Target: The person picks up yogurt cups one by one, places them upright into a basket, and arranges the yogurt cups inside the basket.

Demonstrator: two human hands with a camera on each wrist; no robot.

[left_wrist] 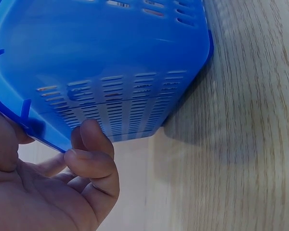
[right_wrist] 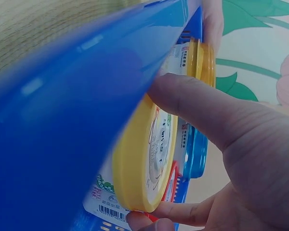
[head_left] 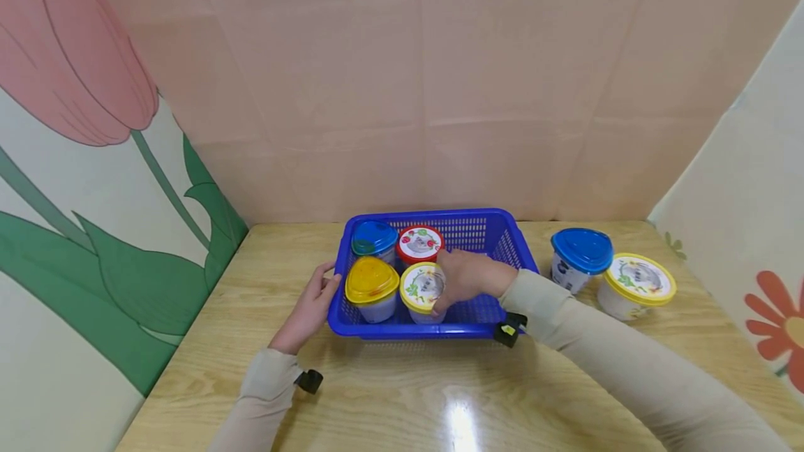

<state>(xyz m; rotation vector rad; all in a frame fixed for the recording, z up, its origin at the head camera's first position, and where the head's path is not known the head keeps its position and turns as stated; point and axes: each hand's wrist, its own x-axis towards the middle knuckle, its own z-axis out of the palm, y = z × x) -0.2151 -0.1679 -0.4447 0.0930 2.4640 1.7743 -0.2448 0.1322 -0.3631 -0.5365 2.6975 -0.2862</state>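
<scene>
A blue plastic basket [head_left: 433, 330] with slotted walls holds several lidded tubs. My left hand [head_left: 312, 312] grips the basket's left rim, and in the left wrist view its curled fingers [left_wrist: 94, 166] are at the outer wall. Inside the basket, my right hand [head_left: 467, 275] holds a round tub with a flat yellow lid [head_left: 419, 287], thumb and fingers on either side of the lid in the right wrist view. Behind it stands a red-lidded tub [head_left: 419, 243]. To its left are a tub with a domed yellow lid [head_left: 370, 280] and a blue-lidded tub [head_left: 373, 237].
On the wooden table [head_left: 377, 396], right of the basket, stand another blue-lidded tub [head_left: 581, 253] and a round tub with a flat yellow lid [head_left: 637, 281]. A pink cloth backdrop [head_left: 421, 89] rises behind the table, with flower-printed panels at both sides.
</scene>
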